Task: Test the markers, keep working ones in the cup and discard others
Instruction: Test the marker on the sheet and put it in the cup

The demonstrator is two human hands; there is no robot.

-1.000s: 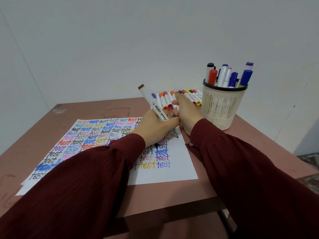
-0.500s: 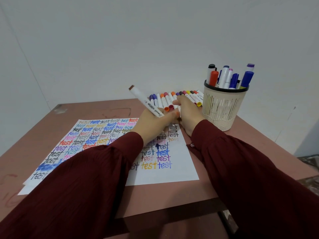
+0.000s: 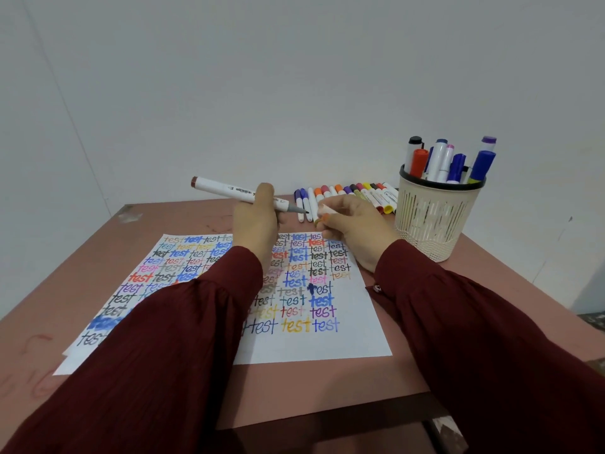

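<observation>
A: Your left hand (image 3: 255, 221) has its fingers curled round a white marker (image 3: 229, 190), held in the air above the far edge of the paper (image 3: 327, 342). It is gripped close to the writing end.

B: The marker lies almost level, with its brown end up to the left. The bare dark tip points right, toward your right hand (image 3: 353, 224).

A: Your right hand pinches a small pale cap (image 3: 325, 209) between thumb and fingertips. The cap is close to the tip but apart from it.

B: Your paper lies flat on the brownish table (image 3: 474, 290). Rows of the word "test" in many colours fill most of it, and its near edge is blank. Your dark red sleeves (image 3: 491, 339) cover part of the writing.

A: The cup (image 3: 435, 217) stands upright to your right, just past your right wrist. It is cream with a slotted wall and a dark rim. Several capped markers stand in it (image 3: 438, 158), among them blue, orange, purple and black caps.

B: Behind your hands, a row of markers (image 3: 360, 191) lies side by side on the table. It runs from in front of your left hand to just beside the cup, below the white wall (image 3: 294, 77).
</observation>
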